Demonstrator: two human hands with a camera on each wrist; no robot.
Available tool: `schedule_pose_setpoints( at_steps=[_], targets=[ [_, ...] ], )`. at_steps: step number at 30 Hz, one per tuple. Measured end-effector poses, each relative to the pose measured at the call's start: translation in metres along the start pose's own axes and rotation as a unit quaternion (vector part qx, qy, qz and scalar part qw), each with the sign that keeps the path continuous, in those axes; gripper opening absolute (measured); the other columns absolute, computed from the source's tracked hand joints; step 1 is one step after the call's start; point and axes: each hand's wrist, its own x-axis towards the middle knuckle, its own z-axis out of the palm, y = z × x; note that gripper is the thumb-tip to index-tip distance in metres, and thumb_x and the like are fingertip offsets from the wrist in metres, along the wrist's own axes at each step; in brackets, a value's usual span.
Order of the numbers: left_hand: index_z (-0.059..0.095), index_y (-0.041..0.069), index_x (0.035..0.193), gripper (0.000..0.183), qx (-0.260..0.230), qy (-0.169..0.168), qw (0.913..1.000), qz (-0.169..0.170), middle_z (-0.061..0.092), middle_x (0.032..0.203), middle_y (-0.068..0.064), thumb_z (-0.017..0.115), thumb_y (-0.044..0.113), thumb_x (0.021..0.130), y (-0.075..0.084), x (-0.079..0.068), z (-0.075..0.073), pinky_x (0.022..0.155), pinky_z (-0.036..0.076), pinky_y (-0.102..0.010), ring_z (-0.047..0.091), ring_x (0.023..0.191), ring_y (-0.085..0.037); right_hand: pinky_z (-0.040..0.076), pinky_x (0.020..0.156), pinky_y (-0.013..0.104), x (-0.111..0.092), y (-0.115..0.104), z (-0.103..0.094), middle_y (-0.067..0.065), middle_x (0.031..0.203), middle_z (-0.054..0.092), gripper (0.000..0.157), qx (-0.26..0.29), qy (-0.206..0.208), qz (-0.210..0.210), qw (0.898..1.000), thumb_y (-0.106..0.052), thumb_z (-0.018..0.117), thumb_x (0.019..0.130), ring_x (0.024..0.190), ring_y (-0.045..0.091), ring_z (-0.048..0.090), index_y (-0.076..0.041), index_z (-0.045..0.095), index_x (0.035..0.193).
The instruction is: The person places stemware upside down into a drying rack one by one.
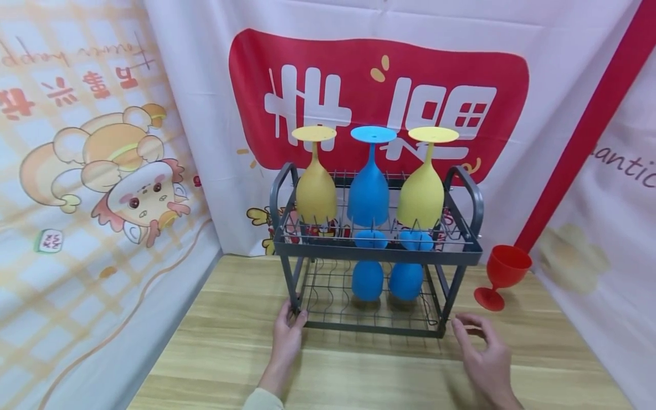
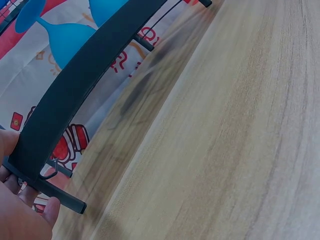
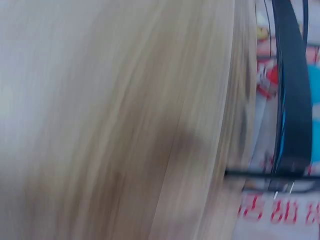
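Note:
A dark grey two-tier wire rack (image 1: 376,253) stands on the wooden table. Its top tier holds a mustard-yellow goblet (image 1: 316,196), a blue goblet (image 1: 368,196) and a pale yellow goblet (image 1: 421,199), all upside down. Below, two blue goblets (image 1: 367,280) (image 1: 406,281) sit side by side, also inverted. My left hand (image 1: 288,336) grips the rack's lower left corner; the left wrist view shows thumb and fingers around the end of the bar (image 2: 65,100). Beside the lower right corner is my right hand (image 1: 484,353), fingers loosely bent, holding nothing. The right wrist view does not show that hand.
A red goblet (image 1: 504,270) stands upright on the table, right of the rack. White printed cloths (image 1: 205,68) hang behind and on both sides. Wood-grain tabletop (image 1: 379,376) extends in front of the rack.

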Motion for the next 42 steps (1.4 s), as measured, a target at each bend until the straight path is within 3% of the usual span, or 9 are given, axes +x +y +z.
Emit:
schedule_pose_setpoints(
  at_steps=[3, 7, 11, 14, 15, 21, 28, 34, 42],
  targets=[
    [0.044, 0.018, 0.160, 0.056, 0.002, 0.003, 1.0000, 0.000, 0.037, 0.169, -0.023, 0.058, 0.011, 0.106, 0.001, 0.000, -0.001, 0.123, 0.026, -0.074, 0.033, 0.156, -0.050, 0.048, 0.082, 0.004, 0.015, 0.019, -0.009, -0.006, 0.112, 0.073, 0.030, -0.015, 0.008, 0.044, 0.999, -0.018, 0.080, 0.096, 0.100, -0.008, 0.060, -0.007, 0.071, 0.122],
    [0.046, 0.021, 0.159, 0.056, 0.010, 0.006, 0.9999, -0.004, 0.039, 0.168, -0.024, 0.059, 0.012, 0.106, 0.000, 0.001, -0.001, 0.123, 0.026, -0.074, 0.037, 0.155, -0.050, 0.046, 0.080, 0.005, 0.039, 0.042, -0.019, 0.011, 0.132, 0.066, 0.057, -0.054, -0.004, 0.130, 0.990, -0.038, 0.080, 0.095, 0.115, 0.011, 0.058, -0.007, 0.059, 0.139],
    [0.048, 0.017, 0.158, 0.055, 0.012, 0.010, 0.9999, 0.002, 0.041, 0.166, -0.025, 0.060, 0.010, 0.105, -0.001, 0.001, -0.001, 0.122, 0.032, -0.071, 0.038, 0.154, -0.050, 0.053, 0.102, 0.035, 0.063, 0.059, -0.025, 0.021, 0.154, 0.052, 0.089, -0.079, -0.007, 0.218, 0.973, -0.056, 0.076, 0.094, 0.136, 0.036, 0.050, -0.006, 0.038, 0.158],
    [0.049, 0.016, 0.156, 0.054, 0.012, 0.015, 0.9998, 0.006, 0.043, 0.165, -0.025, 0.060, 0.008, 0.105, -0.002, 0.001, -0.002, 0.122, 0.034, -0.070, 0.038, 0.154, -0.050, 0.043, 0.115, 0.064, 0.082, 0.071, -0.030, 0.028, 0.163, 0.038, 0.106, -0.053, 0.000, 0.262, 0.963, -0.059, 0.075, 0.092, 0.146, 0.047, 0.040, -0.005, 0.022, 0.165],
    [0.049, 0.016, 0.156, 0.053, 0.013, 0.015, 0.9998, 0.007, 0.043, 0.165, -0.024, 0.060, 0.008, 0.105, -0.002, 0.001, -0.002, 0.122, 0.034, -0.070, 0.038, 0.154, -0.050, 0.040, 0.118, 0.066, 0.088, 0.074, -0.031, 0.027, 0.166, 0.035, 0.110, -0.045, 0.003, 0.274, 0.961, -0.061, 0.075, 0.091, 0.147, 0.047, 0.038, -0.006, 0.018, 0.167],
    [0.050, 0.018, 0.156, 0.053, 0.015, 0.017, 0.9997, 0.008, 0.044, 0.165, -0.022, 0.060, 0.009, 0.105, -0.002, 0.001, -0.001, 0.123, 0.030, -0.072, 0.036, 0.155, -0.049, 0.039, 0.121, 0.064, 0.119, 0.085, -0.037, 0.023, 0.173, 0.024, 0.121, -0.025, 0.009, 0.314, 0.949, -0.064, 0.076, 0.088, 0.151, 0.045, 0.033, -0.011, 0.005, 0.170],
    [0.050, 0.018, 0.156, 0.053, 0.017, 0.015, 0.9997, 0.010, 0.043, 0.165, -0.023, 0.060, 0.009, 0.105, -0.002, 0.001, -0.001, 0.123, 0.030, -0.072, 0.036, 0.155, -0.050, 0.040, 0.122, 0.064, 0.142, 0.087, -0.039, 0.020, 0.177, 0.016, 0.119, -0.014, -0.003, 0.339, 0.941, -0.061, 0.074, 0.092, 0.154, 0.046, 0.027, -0.014, -0.001, 0.171],
    [0.049, 0.015, 0.156, 0.054, 0.014, 0.018, 0.9996, 0.015, 0.043, 0.165, -0.025, 0.060, 0.008, 0.104, -0.004, 0.001, -0.002, 0.122, 0.029, -0.074, 0.036, 0.155, -0.051, 0.043, 0.120, 0.065, 0.155, 0.087, -0.039, 0.018, 0.179, 0.010, 0.121, 0.000, -0.032, 0.342, 0.939, -0.058, 0.076, 0.092, 0.160, 0.046, 0.021, -0.017, -0.007, 0.170],
    [0.047, 0.012, 0.158, 0.055, 0.006, 0.015, 0.9998, 0.013, 0.041, 0.167, -0.023, 0.059, 0.007, 0.105, -0.004, 0.001, -0.001, 0.123, 0.032, -0.070, 0.035, 0.156, -0.050, 0.040, 0.124, 0.061, 0.168, 0.088, -0.040, 0.012, 0.181, 0.008, 0.126, 0.040, -0.020, 0.388, 0.921, -0.058, 0.082, 0.086, 0.164, 0.043, 0.016, -0.025, -0.004, 0.171]
  ],
)
